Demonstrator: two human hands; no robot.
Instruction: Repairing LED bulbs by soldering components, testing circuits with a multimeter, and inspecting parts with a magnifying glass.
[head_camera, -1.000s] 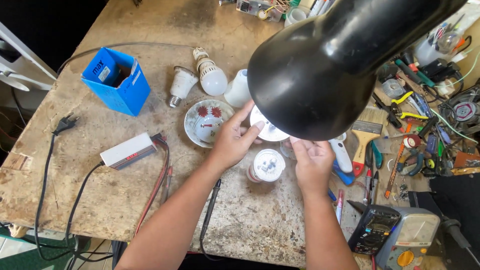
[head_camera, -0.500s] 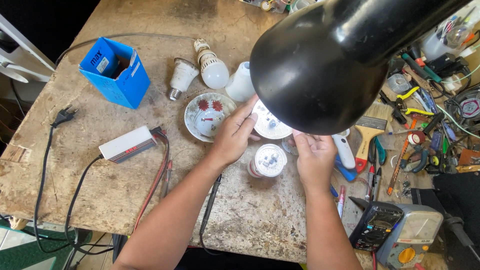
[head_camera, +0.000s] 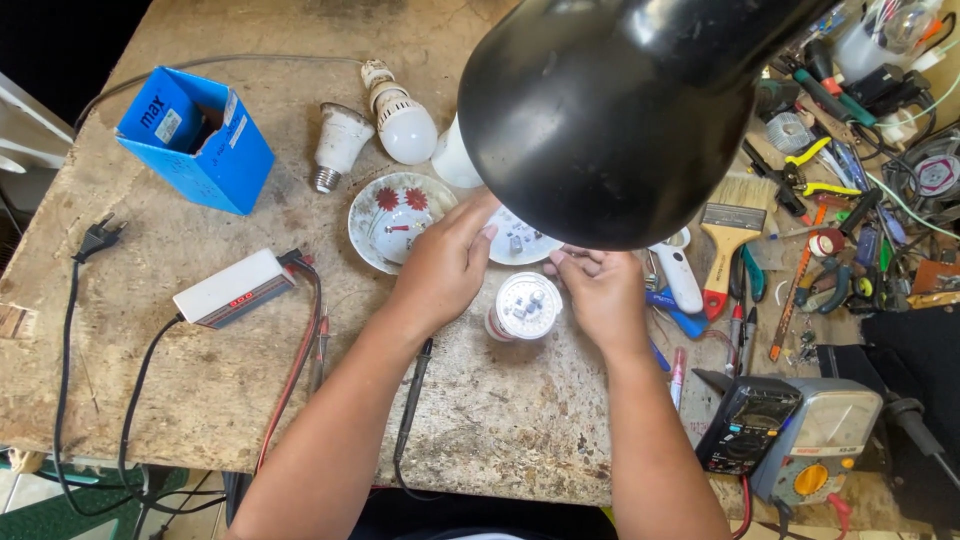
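My left hand (head_camera: 445, 265) reaches under the black lamp shade (head_camera: 620, 110) and grips the near edge of a white round disc (head_camera: 520, 245) with small parts on it. My right hand (head_camera: 600, 290) has its fingers curled, and their tips pinch the disc's right rim. Between the two hands an opened bulb base (head_camera: 525, 305) stands on the worn table (head_camera: 200, 400), its round LED board facing up. The lamp shade hides the far half of the disc.
A flowered bowl (head_camera: 390, 215), a white bulb (head_camera: 400, 120), a bulb housing (head_camera: 335, 145) and a blue box (head_camera: 195, 135) lie to the left. A white tester (head_camera: 235, 288) with leads sits nearer. On the right are a brush (head_camera: 730, 235), two multimeters (head_camera: 790, 435) and scattered tools.
Both hands stay at the disc under the lamp. My right hand's fingertips have closed in toward the disc's rim. The opened bulb base has not moved.
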